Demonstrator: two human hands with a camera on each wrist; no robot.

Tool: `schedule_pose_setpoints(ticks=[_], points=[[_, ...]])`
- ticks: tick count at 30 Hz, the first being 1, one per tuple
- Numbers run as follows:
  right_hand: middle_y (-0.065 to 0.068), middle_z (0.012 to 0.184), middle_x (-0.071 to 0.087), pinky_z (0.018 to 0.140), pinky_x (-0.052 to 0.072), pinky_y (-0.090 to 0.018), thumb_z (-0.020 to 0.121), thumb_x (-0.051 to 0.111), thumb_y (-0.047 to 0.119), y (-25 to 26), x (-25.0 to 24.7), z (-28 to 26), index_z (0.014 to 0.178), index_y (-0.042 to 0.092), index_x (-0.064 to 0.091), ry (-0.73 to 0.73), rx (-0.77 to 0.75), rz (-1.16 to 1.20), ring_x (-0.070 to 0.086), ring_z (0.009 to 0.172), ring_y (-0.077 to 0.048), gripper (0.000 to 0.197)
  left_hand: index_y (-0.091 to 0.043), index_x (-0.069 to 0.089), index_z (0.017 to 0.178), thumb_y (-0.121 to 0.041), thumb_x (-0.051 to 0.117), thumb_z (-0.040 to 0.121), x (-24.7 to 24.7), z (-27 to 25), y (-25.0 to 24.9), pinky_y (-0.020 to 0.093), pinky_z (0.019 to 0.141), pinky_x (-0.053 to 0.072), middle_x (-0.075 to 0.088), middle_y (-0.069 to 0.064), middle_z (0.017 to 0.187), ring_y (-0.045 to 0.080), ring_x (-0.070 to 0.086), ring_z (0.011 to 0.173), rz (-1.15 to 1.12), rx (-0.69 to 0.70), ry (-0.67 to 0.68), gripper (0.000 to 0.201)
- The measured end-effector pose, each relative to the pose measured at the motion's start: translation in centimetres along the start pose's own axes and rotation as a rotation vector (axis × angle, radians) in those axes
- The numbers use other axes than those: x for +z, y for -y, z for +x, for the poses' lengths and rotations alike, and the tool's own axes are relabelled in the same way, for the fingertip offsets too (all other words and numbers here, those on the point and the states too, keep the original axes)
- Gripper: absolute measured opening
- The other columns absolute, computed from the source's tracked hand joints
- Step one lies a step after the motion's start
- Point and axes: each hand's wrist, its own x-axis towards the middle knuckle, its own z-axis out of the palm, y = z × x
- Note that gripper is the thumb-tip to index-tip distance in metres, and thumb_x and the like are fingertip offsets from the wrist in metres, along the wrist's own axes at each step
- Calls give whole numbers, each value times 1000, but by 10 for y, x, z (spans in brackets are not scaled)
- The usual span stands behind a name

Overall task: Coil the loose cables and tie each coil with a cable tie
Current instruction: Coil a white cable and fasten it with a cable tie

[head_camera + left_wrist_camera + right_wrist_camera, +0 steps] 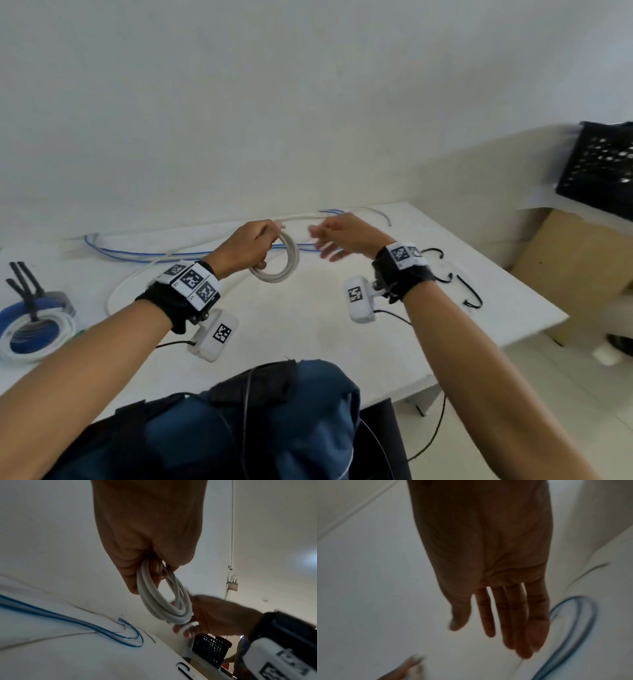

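My left hand (262, 248) is held above the white table (308, 329) and grips the top of a small coil of white cable (279, 265). In the left wrist view the fingers (150, 566) are curled round the coil (163, 601), which hangs below them. A loose white tail (116, 291) trails from it down to the table at the left. To the right of the coil my right hand (327, 241) is blurred, its fingers (510, 622) straight and spread, holding nothing. Black cable ties (459, 282) lie on the table beyond my right wrist.
Long blue cables (137, 255) lie along the table's far edge by the wall. Tied blue and white coils (34, 329) sit at the left edge. A black perforated crate (603, 171) stands at the upper right above a cardboard box (575, 270).
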Motion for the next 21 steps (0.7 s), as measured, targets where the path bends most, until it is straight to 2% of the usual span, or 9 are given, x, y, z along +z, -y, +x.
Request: schedule_pose_setpoints(ticks=[2, 4, 5, 6, 10, 14, 17, 21], points=[[-19, 102, 73, 76, 62, -37, 98, 66, 35, -44, -35, -4, 108, -1, 69, -165, 164, -235, 73, 81, -27, 38, -18, 66, 102, -28, 41, 108, 6, 0, -1, 25, 48, 43, 36, -2, 64, 12, 35, 48, -42, -21, 19, 27], [-21, 121, 69, 93, 57, -43, 96, 67, 32, -89, -67, -11, 120, -1, 67, -335, 333, -531, 69, 107, -37, 40, -23, 66, 95, -26, 43, 107, 10, -2, -4, 25, 46, 39, 35, -1, 65, 15, 32, 51, -71, -19, 29, 26], [-19, 130, 65, 98, 53, -41, 96, 66, 30, -110, -77, -16, 126, 1, 64, -384, 403, -622, 63, 118, -38, 42, -23, 66, 90, -25, 44, 107, 11, -3, -6, 24, 45, 37, 35, -1, 64, 15, 30, 52, -85, -14, 28, 27], [-20, 134, 62, 98, 50, -41, 96, 65, 28, -129, -84, -22, 128, 1, 62, -406, 456, -676, 60, 122, -38, 42, -21, 65, 85, -24, 46, 106, 11, -4, -7, 24, 46, 35, 35, -1, 64, 16, 29, 53, -97, -15, 27, 29], [-25, 127, 62, 88, 51, -42, 98, 59, 22, -180, -83, -34, 120, 1, 59, -402, 561, -760, 62, 113, -43, 30, -21, 65, 74, -21, 49, 103, 13, -9, -11, 24, 45, 32, 34, -3, 60, 13, 26, 51, -152, -12, -8, 32], [-25, 120, 63, 75, 46, -38, 98, 51, 9, -177, -72, -27, 115, 1, 60, -388, 548, -783, 63, 106, -43, 20, -18, 65, 74, -23, 50, 102, 9, -11, -8, 25, 44, 34, 40, 1, 63, 16, 30, 52, -137, -14, -67, 32], [-26, 120, 64, 75, 45, -38, 98, 43, 2, -171, -69, -20, 115, -1, 62, -414, 537, -776, 63, 109, -43, 25, -18, 68, 77, -23, 50, 102, 6, -14, -6, 25, 43, 36, 45, 4, 63, 14, 33, 48, -121, -10, -104, 31], [-26, 117, 65, 77, 47, -39, 96, 46, -2, -164, -61, -13, 111, -5, 64, -379, 528, -798, 64, 106, -44, 24, -20, 66, 75, -22, 50, 102, 6, -16, -3, 23, 42, 37, 47, 6, 66, 11, 33, 44, -130, -5, -123, 32]])
